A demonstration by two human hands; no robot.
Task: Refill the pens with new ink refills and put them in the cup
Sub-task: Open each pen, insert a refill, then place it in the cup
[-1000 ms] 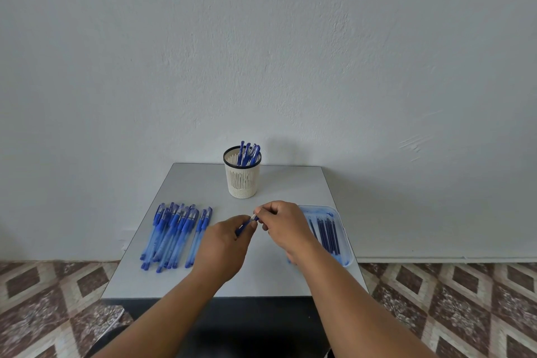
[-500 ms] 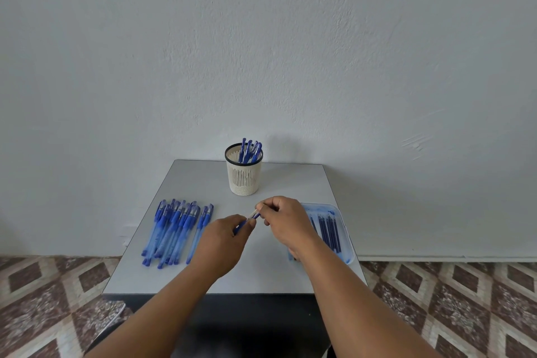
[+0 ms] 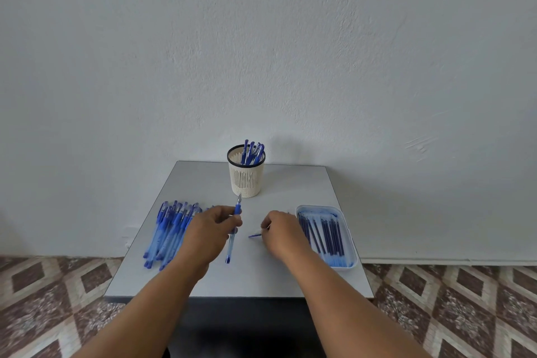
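Now | left hand (image 3: 209,234) fingers pinch pen (image 3: 233,230), tip toward cup (image 3: 246,172) at 12 o'clock | right hand (image 3: 281,233) fingers pinch small blue piece (image 3: 255,236) | refills (image 3: 325,232) in tray (image 3: 347,244) at 3 o'clock | spare pens (image 3: 168,231) on surface (image 3: 290,186) at 9 o'clock

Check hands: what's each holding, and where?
Left hand grips a pen near its grip end. Right hand pinches a small blue piece, likely the cap, by one end.
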